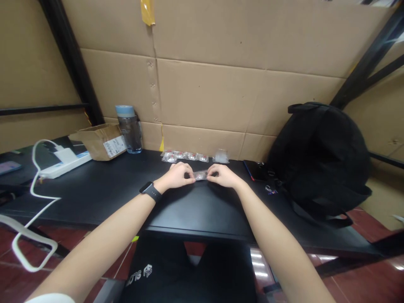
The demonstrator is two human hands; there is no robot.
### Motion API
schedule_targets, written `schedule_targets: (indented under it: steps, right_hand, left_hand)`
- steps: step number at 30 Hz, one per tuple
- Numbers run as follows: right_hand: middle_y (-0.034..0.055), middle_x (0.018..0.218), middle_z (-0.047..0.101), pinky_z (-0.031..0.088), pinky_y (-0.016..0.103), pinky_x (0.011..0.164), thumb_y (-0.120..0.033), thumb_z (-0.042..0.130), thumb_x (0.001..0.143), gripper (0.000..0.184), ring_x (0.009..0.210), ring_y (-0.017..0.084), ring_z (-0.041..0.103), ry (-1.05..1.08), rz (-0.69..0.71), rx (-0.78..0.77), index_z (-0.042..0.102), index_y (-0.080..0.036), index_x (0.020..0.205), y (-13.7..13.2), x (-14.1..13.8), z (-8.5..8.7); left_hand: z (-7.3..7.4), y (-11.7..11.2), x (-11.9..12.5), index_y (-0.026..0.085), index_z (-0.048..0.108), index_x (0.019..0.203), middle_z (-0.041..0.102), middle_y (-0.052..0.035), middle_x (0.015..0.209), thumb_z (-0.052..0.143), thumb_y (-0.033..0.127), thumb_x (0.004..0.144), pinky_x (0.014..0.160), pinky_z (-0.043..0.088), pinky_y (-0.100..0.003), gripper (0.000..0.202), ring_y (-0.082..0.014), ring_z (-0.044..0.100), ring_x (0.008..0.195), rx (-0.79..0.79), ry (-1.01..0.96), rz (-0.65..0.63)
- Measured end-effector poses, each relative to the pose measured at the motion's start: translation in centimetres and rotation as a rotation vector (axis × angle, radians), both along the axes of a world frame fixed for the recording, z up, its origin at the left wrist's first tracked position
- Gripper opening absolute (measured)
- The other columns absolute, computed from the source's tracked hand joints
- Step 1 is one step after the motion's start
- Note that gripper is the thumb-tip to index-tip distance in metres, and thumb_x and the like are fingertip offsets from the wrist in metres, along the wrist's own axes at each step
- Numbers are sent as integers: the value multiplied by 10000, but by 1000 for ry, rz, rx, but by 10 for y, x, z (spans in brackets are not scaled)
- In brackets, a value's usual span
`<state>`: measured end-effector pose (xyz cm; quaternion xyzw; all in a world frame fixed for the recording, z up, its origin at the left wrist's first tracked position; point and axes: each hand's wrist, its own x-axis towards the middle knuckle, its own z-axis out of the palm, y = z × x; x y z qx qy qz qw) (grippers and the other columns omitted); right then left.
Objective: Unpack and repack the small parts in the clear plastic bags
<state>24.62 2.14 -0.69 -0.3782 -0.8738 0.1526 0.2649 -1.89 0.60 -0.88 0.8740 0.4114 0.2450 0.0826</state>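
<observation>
A small clear plastic packet is stretched between my hands, just above or on the black table; what it contains is too small to make out. My left hand, with a dark watch at the wrist, pinches the packet's left end. At its right end, the thumb and fingers of my right hand pinch the other edge. Behind my hands lies a row of similar clear packets with red and silvery bits inside. To their right sits a whitish clear plastic bag.
On the left are a power strip with a white cable, an opened cardboard box and a water bottle. A black backpack fills the right side, beside a phone and a keyring. Cardboard walls the back.
</observation>
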Motion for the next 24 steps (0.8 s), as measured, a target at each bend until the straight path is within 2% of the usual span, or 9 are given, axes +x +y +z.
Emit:
schedule_targets:
  steps: [3, 8, 13, 15, 18, 20, 22, 24]
  right_hand:
    - [50, 998, 730, 493, 291, 871, -266, 714, 849, 110, 929, 184, 678, 19, -84, -2, 761, -205, 771, 3, -3, -4]
    - [68, 948, 718, 486, 288, 869, -222, 659, 871, 188, 901, 183, 664, -68, -231, 43, 715, -190, 694, 5, -12, -6]
    - [76, 965, 698, 477, 315, 868, -268, 657, 862, 184, 930, 214, 648, -183, -345, 124, 686, -206, 692, 3, -17, -9]
    - [73, 951, 693, 473, 324, 842, -270, 661, 848, 179, 937, 229, 642, -225, -395, 125, 678, -217, 678, 1, -19, -10]
    - [77, 958, 687, 466, 344, 803, -329, 703, 815, 130, 943, 255, 624, -249, -468, 142, 698, -232, 729, -3, -22, -9]
    - [83, 1020, 688, 463, 356, 821, -346, 716, 804, 134, 969, 263, 606, -233, -441, 202, 730, -237, 880, -6, -23, -8]
    - [77, 1115, 687, 450, 361, 872, -290, 677, 829, 218, 1015, 252, 590, -219, -321, 255, 730, -246, 1035, -8, -24, -6]
    - [54, 1197, 681, 423, 374, 923, -218, 628, 842, 270, 1072, 245, 574, -236, -192, 262, 730, -273, 1086, -10, -24, -5]
  left_hand:
    - [0, 0, 3, 262, 780, 829, 750, -21, 1046, 679, 398, 850, 942, 449, -365, 170, -245, 646, 1037, -9, -22, 83]
    - [-3, 3, 11, 234, 763, 749, 773, -45, 984, 620, 393, 858, 868, 456, -381, 239, -260, 681, 949, -53, -46, 299]
    - [-8, 1, 18, 225, 721, 694, 750, -69, 897, 602, 445, 876, 886, 413, -422, 309, -290, 652, 951, 14, -4, 375]
    - [-11, 0, 22, 222, 704, 757, 729, -74, 918, 622, 422, 869, 890, 400, -428, 243, -296, 625, 983, 74, 20, 391]
    - [-17, -2, 28, 232, 680, 961, 700, -74, 1015, 648, 340, 857, 880, 393, -425, 153, -293, 586, 1030, 174, 40, 360]
    - [-20, -2, 30, 250, 668, 1053, 684, -69, 1072, 622, 281, 878, 880, 389, -421, 184, -284, 569, 1057, 210, 58, 300]
    - [-22, -1, 31, 278, 680, 1081, 678, -59, 1108, 572, 238, 911, 893, 382, -417, 205, -274, 558, 1085, 214, 79, 232]
    - [-22, -1, 30, 297, 697, 1091, 683, -51, 1130, 518, 222, 945, 907, 376, -416, 243, -265, 556, 1106, 198, 95, 181]
